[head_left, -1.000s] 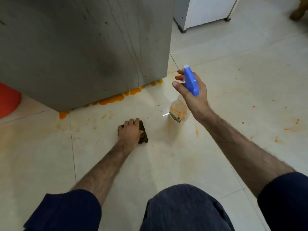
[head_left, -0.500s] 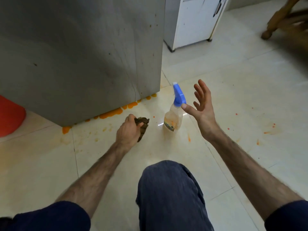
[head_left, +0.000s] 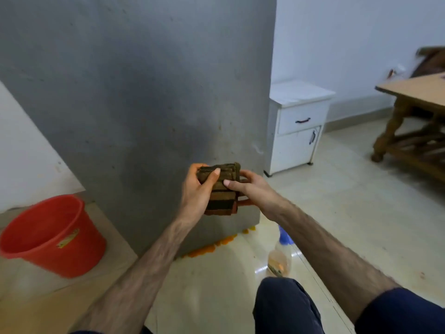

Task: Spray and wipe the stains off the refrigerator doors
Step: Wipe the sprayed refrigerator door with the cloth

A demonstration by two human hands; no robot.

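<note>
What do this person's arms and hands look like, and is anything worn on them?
Both forearms are bare and hairy, with dark navy sleeves ending near the elbows. The left hand and right hand are bare: no gloves, and no rings, watch or bracelet visible. The fingernails look short. A knee in matching dark navy fabric shows at the bottom of the view.

This is a room in a home, probably a kitchen or dining area. A tall grey fridge (head_left: 134,104) stands on a pale tiled floor (head_left: 337,213). To its right, against the plain white wall (head_left: 349,39), there is a small white cabinet (head_left: 296,131) with a drawer and a door. At the far right stands a wooden table (head_left: 414,112) with turned legs. A red bucket (head_left: 50,235) stands on the floor at the left, beside the fridge.
</note>
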